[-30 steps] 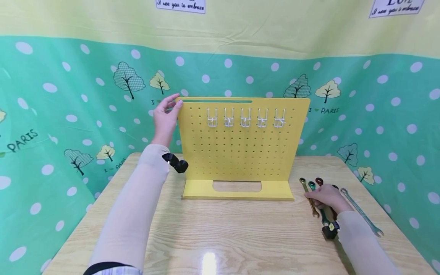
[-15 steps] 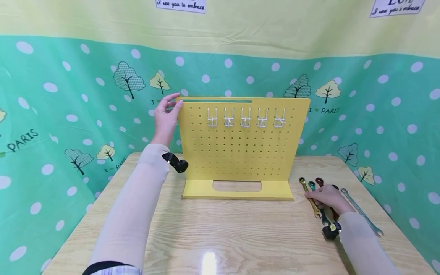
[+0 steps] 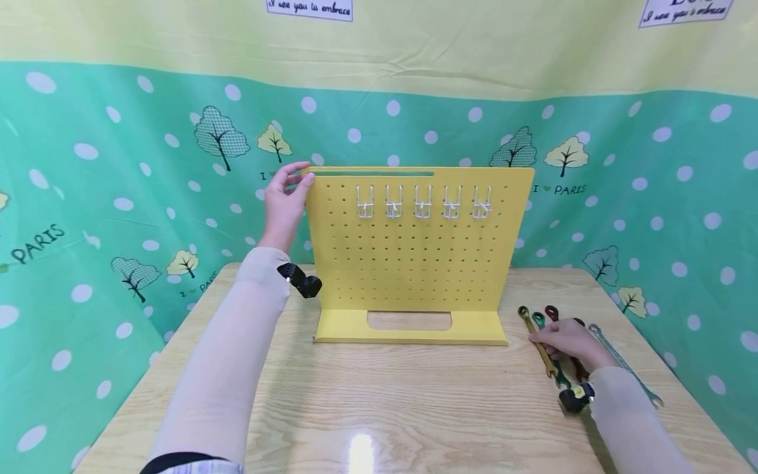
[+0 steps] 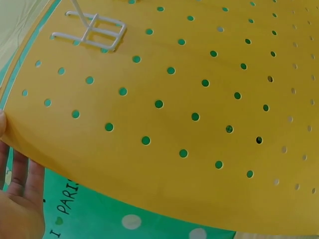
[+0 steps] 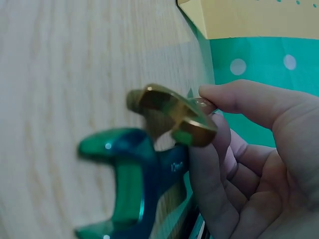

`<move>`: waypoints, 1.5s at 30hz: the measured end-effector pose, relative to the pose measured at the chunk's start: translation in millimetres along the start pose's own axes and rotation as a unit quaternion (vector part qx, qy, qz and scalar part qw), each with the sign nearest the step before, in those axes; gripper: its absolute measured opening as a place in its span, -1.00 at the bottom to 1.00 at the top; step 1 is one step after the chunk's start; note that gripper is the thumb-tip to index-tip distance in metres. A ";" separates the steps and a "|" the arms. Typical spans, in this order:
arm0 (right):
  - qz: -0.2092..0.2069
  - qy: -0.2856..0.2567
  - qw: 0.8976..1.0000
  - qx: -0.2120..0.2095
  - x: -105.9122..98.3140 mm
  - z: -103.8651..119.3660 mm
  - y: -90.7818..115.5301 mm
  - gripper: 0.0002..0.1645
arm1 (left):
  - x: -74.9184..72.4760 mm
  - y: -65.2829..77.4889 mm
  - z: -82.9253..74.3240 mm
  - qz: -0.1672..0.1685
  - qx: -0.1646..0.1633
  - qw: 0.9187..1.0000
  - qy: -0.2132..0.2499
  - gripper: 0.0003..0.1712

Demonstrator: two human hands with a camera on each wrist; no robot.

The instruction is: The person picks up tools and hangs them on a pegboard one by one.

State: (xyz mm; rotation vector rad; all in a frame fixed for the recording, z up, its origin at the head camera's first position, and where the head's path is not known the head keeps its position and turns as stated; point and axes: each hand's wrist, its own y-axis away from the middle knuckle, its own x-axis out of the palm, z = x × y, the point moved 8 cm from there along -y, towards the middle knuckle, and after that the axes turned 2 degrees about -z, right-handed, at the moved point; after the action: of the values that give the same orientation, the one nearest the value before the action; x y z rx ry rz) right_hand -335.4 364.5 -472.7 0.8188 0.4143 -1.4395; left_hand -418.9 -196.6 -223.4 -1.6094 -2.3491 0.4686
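At the far left, my left hand (image 3: 283, 209) grips the upper left corner of a yellow pegboard (image 3: 408, 263), thumb on the front face. In the left wrist view, the fingers (image 4: 36, 181) show behind the board's edge. My right hand (image 3: 574, 343) pinches a gold combination wrench (image 5: 199, 132) between thumb and fingers. The gold wrench's open end overlaps a green wrench (image 5: 147, 169) in the right wrist view. A red wrench (image 3: 552, 313) lies partly hidden under the right hand. Just right of that hand lies a silver wrench (image 3: 624, 365).
Several white wire hooks (image 3: 423, 203) line the pegboard's upper part. Its flat base (image 3: 343, 326) stands on the wooden table (image 3: 379, 388). A green and yellow patterned curtain (image 3: 379, 125) hangs behind and on both sides.
The gold wrench has shifted slightly right and toward the viewer with my right hand, its open end now nearer the green wrench. My left hand stays on the pegboard corner.
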 end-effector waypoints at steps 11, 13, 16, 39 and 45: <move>0.015 -0.028 0.999 -0.026 -2.9 14.2 13.9 -0.58 | -2.1 1.4 0.6 0.006 -0.005 1.000 -0.018 -0.68; 0.019 -0.029 0.999 -0.031 -2.8 18.0 16.4 -0.63 | -2.1 1.2 1.3 0.009 -0.005 1.000 -0.023 -0.68; 0.027 -0.037 0.998 -0.040 -1.8 23.1 18.1 -0.68 | -2.5 1.3 1.1 0.012 -0.003 0.999 -0.029 -0.67; -0.015 -0.022 0.993 -0.114 -13.2 67.7 34.2 -0.39 | -2.2 4.2 -3.8 0.025 0.008 0.998 -0.051 -0.64; -0.029 -0.038 0.990 -0.129 -10.5 84.0 36.3 -0.51 | -1.2 3.8 -5.8 0.025 0.001 0.998 -0.055 -0.64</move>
State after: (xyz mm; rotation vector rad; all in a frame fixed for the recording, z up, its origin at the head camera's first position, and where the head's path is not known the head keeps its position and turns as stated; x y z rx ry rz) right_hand -319.9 310.0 -400.1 0.5451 0.5570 -1.4295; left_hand -413.0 -195.7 -219.6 -1.6861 -2.3894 0.5840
